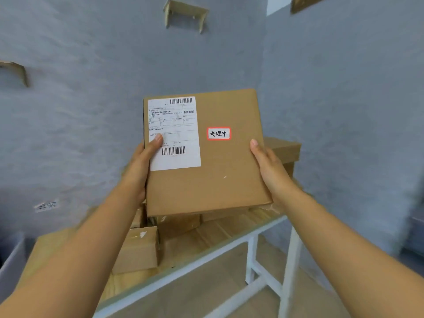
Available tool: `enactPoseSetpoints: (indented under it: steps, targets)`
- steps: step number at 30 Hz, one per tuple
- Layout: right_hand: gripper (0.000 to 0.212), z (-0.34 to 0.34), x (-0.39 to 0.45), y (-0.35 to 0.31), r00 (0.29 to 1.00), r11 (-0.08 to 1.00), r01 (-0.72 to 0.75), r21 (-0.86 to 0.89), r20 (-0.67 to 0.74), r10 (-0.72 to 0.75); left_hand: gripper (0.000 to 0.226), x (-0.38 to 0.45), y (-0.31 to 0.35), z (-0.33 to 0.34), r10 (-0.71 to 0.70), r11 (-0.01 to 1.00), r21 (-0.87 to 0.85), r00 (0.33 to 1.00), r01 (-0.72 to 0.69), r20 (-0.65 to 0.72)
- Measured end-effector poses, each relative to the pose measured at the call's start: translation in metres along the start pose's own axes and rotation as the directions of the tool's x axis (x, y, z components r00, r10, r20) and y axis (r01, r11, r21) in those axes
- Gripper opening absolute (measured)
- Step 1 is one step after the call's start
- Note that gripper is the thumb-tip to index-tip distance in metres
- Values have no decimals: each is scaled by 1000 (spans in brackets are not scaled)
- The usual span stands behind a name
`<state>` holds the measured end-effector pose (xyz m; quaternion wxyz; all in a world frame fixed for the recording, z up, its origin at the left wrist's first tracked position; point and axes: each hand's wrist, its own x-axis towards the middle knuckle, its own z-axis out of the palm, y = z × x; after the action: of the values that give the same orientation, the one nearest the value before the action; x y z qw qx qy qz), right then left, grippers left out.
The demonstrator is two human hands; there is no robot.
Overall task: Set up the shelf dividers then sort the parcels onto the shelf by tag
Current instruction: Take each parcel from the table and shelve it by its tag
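Observation:
A flat brown cardboard parcel [220, 171] is held up in front of me, its top face turned toward the camera. It carries a white shipping label [175, 134] on the left and a small red-bordered tag [218, 133] with handwritten characters near the middle. My left hand [143, 164] grips its left edge with the thumb on the label. My right hand [267, 166] grips its right edge, thumb on top.
Below stands a wooden table [206, 239] with a white frame [252, 255], holding more cardboard boxes [140, 249], one [284, 150] at the far right. Grey walls rise behind, with a cardboard bracket [185, 14] high up and another [16, 72] at left.

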<state>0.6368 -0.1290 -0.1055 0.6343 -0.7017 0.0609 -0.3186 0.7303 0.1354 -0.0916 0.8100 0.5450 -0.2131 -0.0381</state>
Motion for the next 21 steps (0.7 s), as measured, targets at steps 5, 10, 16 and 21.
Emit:
enactPoseSetpoints:
  steps: [5, 10, 16, 21]
  targets:
    - [48, -90, -45, -24, 990, 990, -6, -137, -140, -14, 57, -28, -21, 77, -83, 996, -27, 986, 88, 144]
    - [40, -200, -107, -44, 960, 974, -30, -223, -277, -33, 60, -62, -44, 178, -129, 984, -75, 935, 162, 331]
    - [56, -352, -202, -75, 911, 970, -92, -226, -412, -9, 57, -134, -90, 330, -153, 959, -129, 847, 251, 509]
    - [58, -467, -276, -95, 841, 949, -155, -274, -540, -19, 58, -197, -121, 451, -198, 936, -105, 751, 335, 629]
